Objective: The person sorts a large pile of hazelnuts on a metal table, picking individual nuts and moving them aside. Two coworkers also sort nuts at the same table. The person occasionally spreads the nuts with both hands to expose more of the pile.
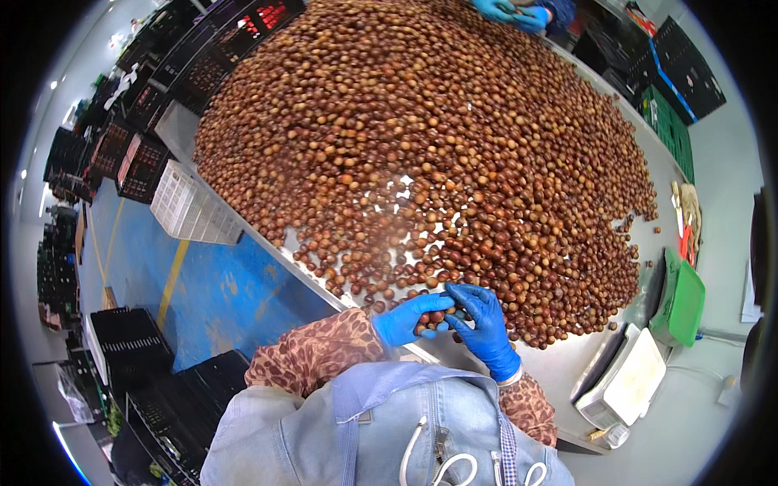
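A broad heap of round brown fruits [425,133] covers most of a metal table [541,376]. At the table's near edge, my left hand [410,319] in a blue glove is cupped around several of the fruits [433,317]. My right hand [486,331], gloved in blue too, meets it from the right, its thumb and forefinger by the left fingertips; whether it grips a fruit is hidden. Loose fruits lie spread just beyond both hands.
Across the table are a co-worker's blue-gloved hands [516,13]. A green tray [684,304] and a white container [626,379] stand at right. Black crates [130,346] and a white basket [191,206] are at left, beside the blue floor.
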Motion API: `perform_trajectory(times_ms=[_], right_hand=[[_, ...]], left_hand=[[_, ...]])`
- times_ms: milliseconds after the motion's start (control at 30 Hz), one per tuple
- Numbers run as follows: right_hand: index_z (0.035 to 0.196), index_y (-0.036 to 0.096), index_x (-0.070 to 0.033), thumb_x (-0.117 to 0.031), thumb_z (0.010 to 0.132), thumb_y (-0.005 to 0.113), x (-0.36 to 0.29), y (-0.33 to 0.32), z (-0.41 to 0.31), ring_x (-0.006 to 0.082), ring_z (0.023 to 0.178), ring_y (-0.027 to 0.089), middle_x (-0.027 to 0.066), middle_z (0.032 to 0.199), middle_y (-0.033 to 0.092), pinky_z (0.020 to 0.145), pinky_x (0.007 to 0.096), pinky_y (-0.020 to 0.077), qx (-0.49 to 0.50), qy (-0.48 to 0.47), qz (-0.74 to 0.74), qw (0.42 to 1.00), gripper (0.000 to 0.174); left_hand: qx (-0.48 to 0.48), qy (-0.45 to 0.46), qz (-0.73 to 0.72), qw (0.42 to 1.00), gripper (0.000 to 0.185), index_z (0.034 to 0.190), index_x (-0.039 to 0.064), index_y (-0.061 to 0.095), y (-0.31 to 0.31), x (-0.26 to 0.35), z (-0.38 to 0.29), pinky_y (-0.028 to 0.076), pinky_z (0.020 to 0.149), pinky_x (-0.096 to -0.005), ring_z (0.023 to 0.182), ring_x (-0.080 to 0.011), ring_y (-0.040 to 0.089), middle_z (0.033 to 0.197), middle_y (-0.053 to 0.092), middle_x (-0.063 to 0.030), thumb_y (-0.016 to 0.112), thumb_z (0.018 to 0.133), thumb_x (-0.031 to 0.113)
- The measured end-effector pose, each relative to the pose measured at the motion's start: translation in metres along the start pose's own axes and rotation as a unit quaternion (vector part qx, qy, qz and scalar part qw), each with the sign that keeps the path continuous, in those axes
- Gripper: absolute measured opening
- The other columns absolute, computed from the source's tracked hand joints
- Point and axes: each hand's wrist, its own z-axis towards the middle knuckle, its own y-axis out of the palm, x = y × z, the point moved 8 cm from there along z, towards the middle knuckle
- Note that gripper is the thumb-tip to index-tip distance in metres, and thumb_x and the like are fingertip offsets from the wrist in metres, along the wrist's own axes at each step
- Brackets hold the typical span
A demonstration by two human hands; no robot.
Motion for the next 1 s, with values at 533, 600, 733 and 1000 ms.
perform_trajectory(times_ms=[533,600,733,1000], right_hand=[[0.125,0.059,0.002,-0.003,0.095,0.058,0.000,0.080,0.033,0.0177,0.106,0.064,0.0107,0.116,0.066,0.090,0.0287,0.0512,0.213,0.271,0.212,0.914,0.030],[0.123,0.060,0.004,-0.004,0.097,0.056,-0.006,0.102,0.053,0.0186,0.106,0.064,0.0125,0.116,0.065,0.091,0.0289,0.0515,0.237,0.282,0.254,0.894,0.028],[0.122,0.061,0.004,-0.004,0.097,0.055,-0.020,0.145,0.094,0.0187,0.103,0.065,0.0120,0.116,0.065,0.091,0.0293,0.0507,0.222,0.295,0.251,0.895,0.027],[0.116,0.066,0.001,-0.007,0.095,0.059,-0.057,0.179,0.143,0.0169,0.099,0.066,0.0123,0.113,0.068,0.088,0.0292,0.0507,0.204,0.285,0.137,0.926,0.023]], left_hand=[[-0.098,0.252,-0.395,0.878,0.035,0.132,0.012,0.054,-0.275,0.169,-0.118,0.037,0.045,-0.0194,0.075,-0.0133,0.056,0.115,0.061,-0.0092,0.057,0.097,0.017],[-0.094,0.297,-0.408,0.858,0.035,0.132,0.011,0.055,-0.322,0.214,-0.144,0.041,0.047,-0.0204,0.077,-0.0158,0.058,0.116,0.061,-0.0106,0.057,0.098,0.019],[0.027,0.432,-0.341,0.835,0.031,0.123,0.011,0.059,-0.418,0.353,-0.209,0.039,0.044,-0.0188,0.072,-0.0124,0.057,0.108,0.062,-0.0083,0.064,0.092,0.016],[0.231,0.557,-0.342,0.721,0.050,0.124,0.007,0.053,-0.458,0.703,-0.378,0.023,0.110,-0.0636,0.122,-0.0326,0.050,0.129,0.052,-0.0161,0.067,0.086,0.037]])
